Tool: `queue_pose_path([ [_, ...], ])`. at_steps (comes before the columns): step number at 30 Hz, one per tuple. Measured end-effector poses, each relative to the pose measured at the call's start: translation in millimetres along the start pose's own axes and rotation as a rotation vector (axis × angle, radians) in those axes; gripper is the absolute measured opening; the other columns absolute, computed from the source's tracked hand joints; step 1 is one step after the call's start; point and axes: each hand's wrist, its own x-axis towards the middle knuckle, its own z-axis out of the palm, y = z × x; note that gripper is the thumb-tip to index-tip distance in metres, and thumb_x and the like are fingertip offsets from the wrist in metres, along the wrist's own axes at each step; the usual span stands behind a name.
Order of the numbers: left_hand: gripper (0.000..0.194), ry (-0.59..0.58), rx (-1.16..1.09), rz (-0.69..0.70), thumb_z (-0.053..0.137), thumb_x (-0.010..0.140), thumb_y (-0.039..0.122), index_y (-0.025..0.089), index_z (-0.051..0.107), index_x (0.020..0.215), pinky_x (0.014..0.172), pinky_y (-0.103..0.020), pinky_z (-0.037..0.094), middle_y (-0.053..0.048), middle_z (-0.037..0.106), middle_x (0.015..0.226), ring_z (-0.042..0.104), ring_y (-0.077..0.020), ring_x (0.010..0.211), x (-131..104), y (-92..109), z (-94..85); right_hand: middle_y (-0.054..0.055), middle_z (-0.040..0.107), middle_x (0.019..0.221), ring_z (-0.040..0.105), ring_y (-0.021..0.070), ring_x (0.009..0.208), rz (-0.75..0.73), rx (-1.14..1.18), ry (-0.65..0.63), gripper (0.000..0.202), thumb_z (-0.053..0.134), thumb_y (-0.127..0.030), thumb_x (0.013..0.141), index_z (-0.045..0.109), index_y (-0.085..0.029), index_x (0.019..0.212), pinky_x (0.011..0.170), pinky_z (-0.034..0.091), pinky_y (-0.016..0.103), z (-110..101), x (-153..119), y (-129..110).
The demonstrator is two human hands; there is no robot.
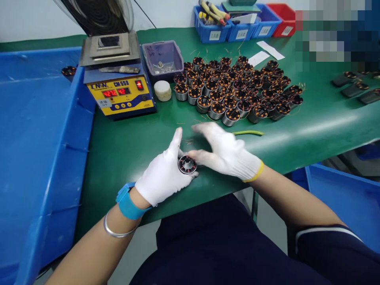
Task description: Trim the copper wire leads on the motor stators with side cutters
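Observation:
My left hand, in a white glove, holds a round metal motor part with copper windings and a dark slotted ring facing up, near the front edge of the green table. Just right of it is my right hand, also gloved, its fingers spread and slightly blurred, the thumb close to the part's upper rim. Whether that thumb touches the part I cannot tell. Behind my hands stand several similar parts in a cluster, thin wires sticking up. A green-handled tool lies behind my right hand, partly hidden by it.
A yellow-fronted solder pot unit stands at the back left, with a purple bin and a round white container beside it. A large blue tray lies left. Blue bins line the back. Another person is at upper right.

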Motion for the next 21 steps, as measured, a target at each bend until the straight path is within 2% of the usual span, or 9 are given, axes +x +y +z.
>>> queue_pose_path([
  [2,0.117,-0.005,0.001,0.008,0.075,0.071,0.039,0.022,0.001,0.161,0.072,-0.033,0.054,-0.007,0.072,0.104,0.072,-0.0245,0.084,1,-1,-0.4,0.008,0.070,0.105,0.063,0.0220,0.099,-0.058,0.092,-0.101,0.028,0.063,-0.041,0.089,0.069,-0.017,0.103,0.083,0.045,0.031,8,9,-2],
  [4,0.116,-0.027,0.013,0.011,0.073,0.072,0.038,0.022,0.001,0.161,0.072,-0.033,0.054,-0.006,0.072,0.103,0.072,-0.0241,0.084,2,0,-1.6,0.005,0.069,0.087,0.061,0.0180,0.084,-0.092,0.116,-0.141,0.019,0.059,-0.032,0.092,0.067,-0.017,0.083,0.077,0.043,0.029,12,10,0],
  [8,0.114,-0.073,0.038,0.017,0.073,0.072,0.038,0.023,0.004,0.161,0.074,-0.032,0.055,-0.004,0.072,0.102,0.072,-0.0232,0.084,2,2,-4.3,0.007,0.065,0.082,0.057,0.0203,0.080,-0.118,-0.061,-0.119,0.019,0.054,-0.028,0.091,0.064,-0.016,0.081,0.075,0.042,0.032,11,-10,11],
  [13,0.112,-0.063,0.052,0.031,0.073,0.072,0.041,0.024,0.007,0.161,0.079,-0.035,0.055,-0.004,0.072,0.104,0.071,-0.0247,0.089,2,0,-4.7,0.011,0.064,0.084,0.058,0.0254,0.087,-0.115,-0.323,-0.214,0.022,0.051,-0.029,0.092,0.065,-0.016,0.081,0.081,0.043,0.037,1,-31,10],
  [15,0.112,-0.067,0.063,0.035,0.073,0.072,0.041,0.025,0.007,0.161,0.079,-0.035,0.055,-0.004,0.072,0.105,0.071,-0.0251,0.090,2,-3,-4.2,0.012,0.066,0.094,0.060,0.0258,0.089,-0.069,-0.337,-0.170,0.022,0.054,-0.032,0.092,0.068,-0.016,0.090,0.080,0.045,0.037,-8,-33,5],
  [16,0.112,-0.069,0.072,0.042,0.074,0.072,0.040,0.025,0.007,0.161,0.079,-0.036,0.055,-0.005,0.072,0.106,0.071,-0.0256,0.090,2,-4,-4.1,0.013,0.066,0.105,0.061,0.0251,0.089,-0.041,-0.284,-0.125,0.026,0.057,-0.036,0.091,0.068,-0.016,0.103,0.079,0.046,0.037,-13,-34,2],
  [18,0.112,-0.071,0.099,0.060,0.073,0.073,0.041,0.025,0.006,0.161,0.078,-0.037,0.055,-0.007,0.071,0.110,0.071,-0.0269,0.091,2,-7,-3.8,0.013,0.061,0.128,0.064,0.0227,0.089,0.015,-0.108,-0.065,0.062,0.067,-0.049,0.083,0.054,-0.018,0.135,0.075,0.049,0.034,-17,-35,-3],
  [20,0.110,-0.075,0.122,0.076,0.072,0.074,0.041,0.026,0.007,0.161,0.077,-0.039,0.055,-0.008,0.071,0.112,0.071,-0.0279,0.092,3,-9,-3.8,0.012,0.059,0.135,0.066,0.0220,0.090,0.047,0.009,-0.116,0.087,0.073,-0.057,0.076,0.040,-0.023,0.149,0.074,0.050,0.032,-13,-35,-7],
  [21,0.109,-0.079,0.123,0.084,0.071,0.075,0.042,0.026,0.007,0.161,0.077,-0.039,0.056,-0.008,0.071,0.112,0.071,-0.0281,0.092,3,-9,-3.8,0.010,0.062,0.132,0.067,0.0227,0.093,0.063,0.015,-0.177,0.082,0.072,-0.056,0.078,0.043,-0.024,0.147,0.074,0.050,0.032,-9,-34,-8],
])
